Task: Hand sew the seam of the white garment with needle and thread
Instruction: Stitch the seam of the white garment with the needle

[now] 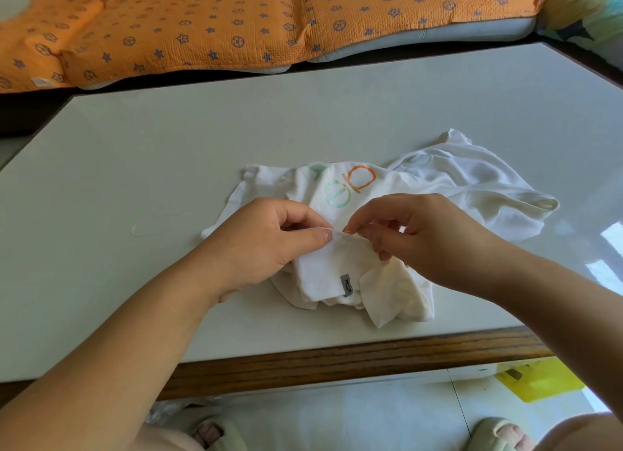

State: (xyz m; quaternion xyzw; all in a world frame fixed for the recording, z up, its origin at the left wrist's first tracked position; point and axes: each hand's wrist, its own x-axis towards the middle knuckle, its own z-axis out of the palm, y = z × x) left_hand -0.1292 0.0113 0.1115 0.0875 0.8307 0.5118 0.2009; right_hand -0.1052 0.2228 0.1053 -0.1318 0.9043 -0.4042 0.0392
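Note:
A white garment (448,184) with coloured letters lies crumpled on the pale table (168,167). My left hand (266,244) grips a folded edge of the garment, thumb on top of the seam. My right hand (418,234) pinches a thin needle (350,232) between thumb and forefinger, right at the seam beside my left thumb. A fine white thread (151,229) loops over the table to the left of the garment. A small grey tag (346,284) hangs from the fold below my hands.
The table has a wooden front edge (337,359). An orange patterned quilt (236,22) covers a cushion behind the table. A yellow plastic thing (539,379) lies on the floor at the lower right. My feet in slippers (499,433) show at the bottom.

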